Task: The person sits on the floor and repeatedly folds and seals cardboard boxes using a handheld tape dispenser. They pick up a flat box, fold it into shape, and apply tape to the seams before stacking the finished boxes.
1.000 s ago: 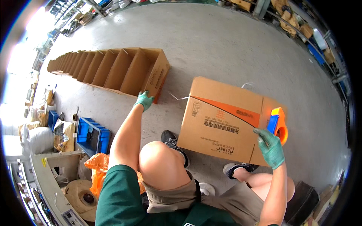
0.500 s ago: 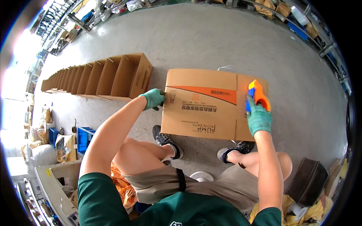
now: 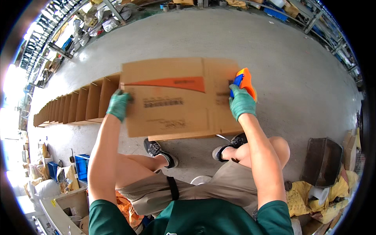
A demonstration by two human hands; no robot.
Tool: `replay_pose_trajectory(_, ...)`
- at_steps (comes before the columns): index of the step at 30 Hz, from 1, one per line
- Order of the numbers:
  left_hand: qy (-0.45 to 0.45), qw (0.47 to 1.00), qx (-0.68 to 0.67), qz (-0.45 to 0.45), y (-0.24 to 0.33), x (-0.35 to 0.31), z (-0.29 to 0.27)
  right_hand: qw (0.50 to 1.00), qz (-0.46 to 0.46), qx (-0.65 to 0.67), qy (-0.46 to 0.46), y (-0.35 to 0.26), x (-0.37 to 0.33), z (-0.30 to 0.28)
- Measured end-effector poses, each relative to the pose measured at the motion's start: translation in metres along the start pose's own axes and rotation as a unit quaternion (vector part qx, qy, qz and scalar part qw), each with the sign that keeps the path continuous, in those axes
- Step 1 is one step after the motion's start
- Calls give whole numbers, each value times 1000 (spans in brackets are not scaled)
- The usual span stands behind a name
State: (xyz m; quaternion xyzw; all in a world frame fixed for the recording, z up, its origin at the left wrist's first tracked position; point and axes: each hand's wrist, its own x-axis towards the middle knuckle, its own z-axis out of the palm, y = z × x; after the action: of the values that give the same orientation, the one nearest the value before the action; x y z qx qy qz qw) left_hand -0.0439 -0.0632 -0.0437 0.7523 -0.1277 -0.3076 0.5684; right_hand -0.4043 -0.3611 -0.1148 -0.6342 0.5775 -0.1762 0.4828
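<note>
A flat, folded cardboard box (image 3: 168, 117) with an orange stripe and dark print is held above the floor in front of me, slightly blurred by motion. My left hand (image 3: 118, 105), in a green glove, is closed on its left edge. My gloved right hand (image 3: 243, 103) grips an orange and blue tape dispenser (image 3: 246, 84) at the box's right edge; whether those fingers also pinch the cardboard is hidden. Below the lifted box, the edge of another flat cardboard piece (image 3: 188, 136) shows near my shoes.
A row of open, set-up cardboard boxes (image 3: 94, 100) stretches away to the left, partly covered by the held box. Blue crates (image 3: 81, 166) and bags stand at lower left. A dark brown bin (image 3: 322, 162) and yellow sacks (image 3: 303, 197) sit at right. Racks line the far edges.
The flat box has come up off what lies under it and shifted left, overlapping the row of boxes. Both hands moved left with it, the tape dispenser still in the right one.
</note>
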Motion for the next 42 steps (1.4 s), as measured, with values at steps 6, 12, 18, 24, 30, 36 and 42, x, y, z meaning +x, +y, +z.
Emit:
replay_pose_trajectory(6,61,973,-109,193,0,7,-78,988,6,-151,-2,59,-1,2)
replay_pose_trajectory(12,100,978,-84,163,-10,-2,-80,861,-250,-442,9,-61,-91,-31)
replay_pose_trajectory(18,60,972,-124,189,-13,6,-72,727,-584,-312,180,-174,-123,-35)
replay_pose_trajectory(24,53,974,-120,185,-17,7,-70,731,-542,-385,152,-177,-111,-13)
replay_pose_trajectory(30,31,986,-68,148,-9,-3,-70,731,-614,-268,133,-156,-113,-15)
replay_pose_trajectory(36,-146,965,-94,198,21,-40,-52,742,-669,-40,-38,-203,-124,-33)
replay_pose_trajectory(42,-230,957,7,175,37,-61,-32,821,-527,-118,-185,-172,-98,-31)
